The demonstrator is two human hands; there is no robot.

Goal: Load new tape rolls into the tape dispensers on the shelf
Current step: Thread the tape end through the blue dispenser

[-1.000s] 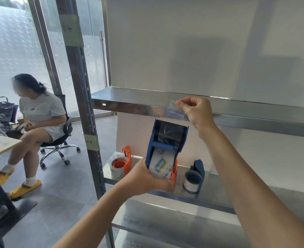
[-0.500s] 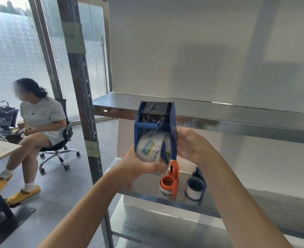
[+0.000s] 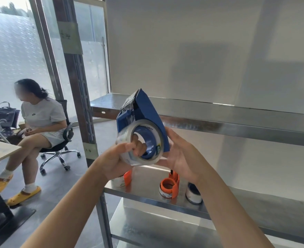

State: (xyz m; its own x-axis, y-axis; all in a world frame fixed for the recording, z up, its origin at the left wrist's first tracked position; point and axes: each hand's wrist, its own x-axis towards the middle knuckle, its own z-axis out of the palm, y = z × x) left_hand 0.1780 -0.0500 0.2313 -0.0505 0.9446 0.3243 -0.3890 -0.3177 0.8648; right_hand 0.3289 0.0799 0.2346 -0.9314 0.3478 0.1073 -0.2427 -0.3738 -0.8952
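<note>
Bare left forearm, bare right forearm, bare left hand, bare right hand, slender fingers

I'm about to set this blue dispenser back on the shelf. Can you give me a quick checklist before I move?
1. Tape roll sits around the blue dispenser hub: ok.
2. Left hand grips the roll, fingers through its core: ok.
3. Right hand supports the dispenser's back: ok.
4. Tape end fed up to the cutter: cannot tell.
5. Bare patch on the lower shelf, left of the orange dispenser: ok.
</note>
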